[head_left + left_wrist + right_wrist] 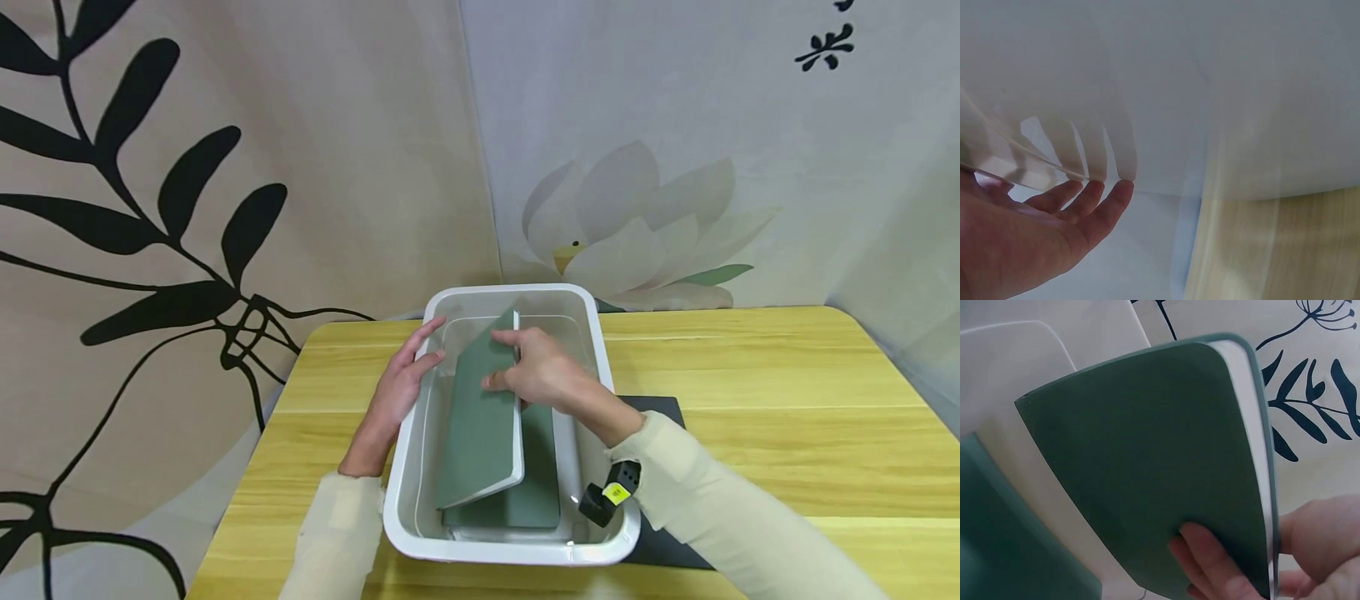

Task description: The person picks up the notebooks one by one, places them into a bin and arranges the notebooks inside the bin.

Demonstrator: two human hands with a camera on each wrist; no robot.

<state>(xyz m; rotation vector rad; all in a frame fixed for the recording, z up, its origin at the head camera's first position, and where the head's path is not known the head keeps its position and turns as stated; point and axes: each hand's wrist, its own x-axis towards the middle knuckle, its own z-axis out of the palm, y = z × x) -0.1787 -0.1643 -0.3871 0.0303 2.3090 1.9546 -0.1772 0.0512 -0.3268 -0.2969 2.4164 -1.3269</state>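
Observation:
My right hand (536, 367) grips a green notebook (480, 433) by its edge, thumb on one cover and fingers on the other. Rounded corners and white page edges show on the notebook (1147, 450) in the right wrist view. It stands tilted inside a white plastic basin (513, 552). Below it, another green notebook (538, 492) lies flat in the basin, partly covered. At the basin's left side, my left hand (401, 379) holds the rim, with the thumb reaching over it. In the left wrist view, the fingertips (1125, 186) touch the glossy outer wall.
The basin stands on a light wooden table (787, 433). A dark flat mat or sheet (663, 542) lies partly under its right side. Behind the table hangs a cloth backdrop (360, 167) printed with leaves and a flower.

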